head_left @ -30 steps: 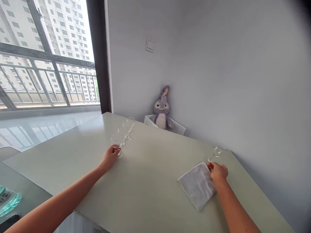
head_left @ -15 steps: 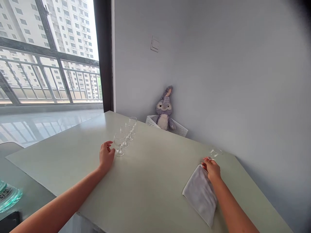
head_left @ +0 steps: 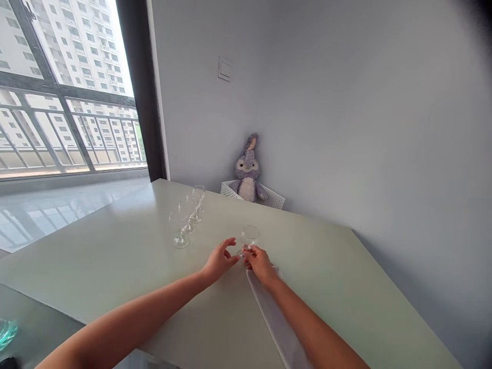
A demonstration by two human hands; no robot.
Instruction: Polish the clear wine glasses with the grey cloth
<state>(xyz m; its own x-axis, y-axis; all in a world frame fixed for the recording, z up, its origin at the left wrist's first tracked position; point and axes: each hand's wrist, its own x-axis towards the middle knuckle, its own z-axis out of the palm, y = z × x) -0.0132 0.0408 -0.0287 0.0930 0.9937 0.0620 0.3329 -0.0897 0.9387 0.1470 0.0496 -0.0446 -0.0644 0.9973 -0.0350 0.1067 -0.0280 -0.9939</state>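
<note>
My right hand (head_left: 260, 264) is closed around the stem of a clear stemmed glass (head_left: 250, 236), bowl upward, over the table. A light grey cloth (head_left: 269, 312) hangs from the same hand, partly hidden under the forearm. Close on its left, my left hand (head_left: 221, 260) is open, thumb and fingers apart near the glass's foot (head_left: 241, 253). Whether the left fingertips touch that foot, I cannot tell. Several like stemmed glasses stand upright in a row farther left, the nearest glass (head_left: 180, 237) being closest to my left forearm.
The pale table (head_left: 346, 287) runs to the grey wall. Behind its far edge, a purple plush rabbit (head_left: 248, 179) sits in a white perforated basket (head_left: 273, 197). Part of a greenish glass object (head_left: 6, 332) shows at the lower left, below a large window (head_left: 65, 97).
My right hand has moved left with the glass and cloth, toward the table's middle. My left hand has left the row of glasses and come right beside it. The view has turned slightly right.
</note>
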